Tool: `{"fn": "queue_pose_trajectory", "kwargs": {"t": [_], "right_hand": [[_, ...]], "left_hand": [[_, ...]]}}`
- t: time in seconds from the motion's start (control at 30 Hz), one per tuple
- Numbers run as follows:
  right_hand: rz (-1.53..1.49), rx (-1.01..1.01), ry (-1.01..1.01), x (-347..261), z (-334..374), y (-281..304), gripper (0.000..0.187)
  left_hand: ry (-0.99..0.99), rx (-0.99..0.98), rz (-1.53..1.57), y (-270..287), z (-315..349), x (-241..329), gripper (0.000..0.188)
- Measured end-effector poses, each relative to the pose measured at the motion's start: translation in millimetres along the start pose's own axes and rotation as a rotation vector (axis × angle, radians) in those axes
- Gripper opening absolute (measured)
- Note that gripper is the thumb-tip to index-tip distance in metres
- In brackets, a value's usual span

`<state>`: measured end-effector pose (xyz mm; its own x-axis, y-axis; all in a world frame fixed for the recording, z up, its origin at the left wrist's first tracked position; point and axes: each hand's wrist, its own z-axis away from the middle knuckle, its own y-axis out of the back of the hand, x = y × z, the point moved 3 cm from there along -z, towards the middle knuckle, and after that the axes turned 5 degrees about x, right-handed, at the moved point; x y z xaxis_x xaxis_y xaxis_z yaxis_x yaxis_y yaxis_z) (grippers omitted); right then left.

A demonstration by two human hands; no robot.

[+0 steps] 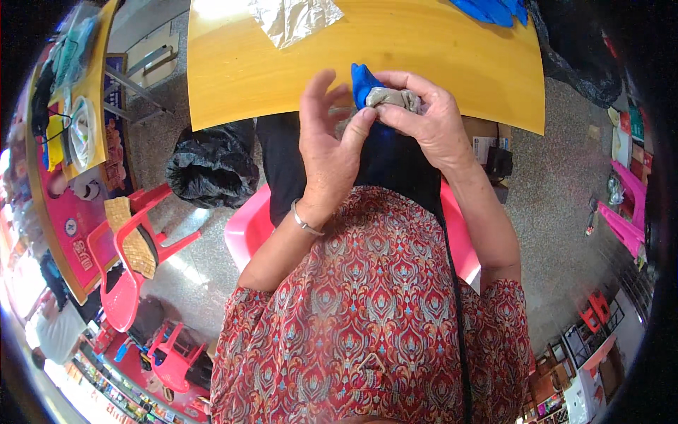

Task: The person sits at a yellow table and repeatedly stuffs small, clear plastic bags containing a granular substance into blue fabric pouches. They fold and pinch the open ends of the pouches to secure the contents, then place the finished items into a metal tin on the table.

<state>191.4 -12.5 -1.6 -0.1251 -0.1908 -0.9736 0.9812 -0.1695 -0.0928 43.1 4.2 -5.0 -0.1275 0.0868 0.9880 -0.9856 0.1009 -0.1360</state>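
Note:
Just over the near edge of the yellow table (452, 74), a small folded bundle of blue and grey fabric (390, 97) is pinched between the thumb and fingers of my right hand (432, 120). Its blue end (362, 79) points up and to the left. My left hand (328, 131) is on the left of the bundle with its fingers stretched and apart. The left thumb tip reaches the bundle's near side and appears to touch it. Both hands partly hide the bundle, so its exact kind cannot be made out.
A clear crinkled plastic bag (293, 21) and bright blue fabric pieces (491, 10) lie farther back on the table. Black plastic bags stand at the left (212, 166) and at the far right (575, 60). Red plastic chairs (127, 272) are on the floor to the left.

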Motion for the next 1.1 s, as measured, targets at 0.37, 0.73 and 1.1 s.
{"fn": "queue_pose_trajectory", "kwargs": {"t": [0.37,0.73,1.1], "right_hand": [[0.026,0.159,0.045,2.9,-8.8,5.1,0.031],[0.081,0.172,0.048,1.5,-21.7,11.6,0.029],[0.617,0.204,0.432,-19.0,-22.3,4.0,0.024]], "left_hand": [[-0.088,-0.027,-0.424,1.5,-20.6,6.0,0.009],[-0.208,0.013,-0.455,-4.5,-25.3,5.6,0.008],[-0.604,-0.101,-0.557,-9.5,-21.0,6.4,0.013]]}}
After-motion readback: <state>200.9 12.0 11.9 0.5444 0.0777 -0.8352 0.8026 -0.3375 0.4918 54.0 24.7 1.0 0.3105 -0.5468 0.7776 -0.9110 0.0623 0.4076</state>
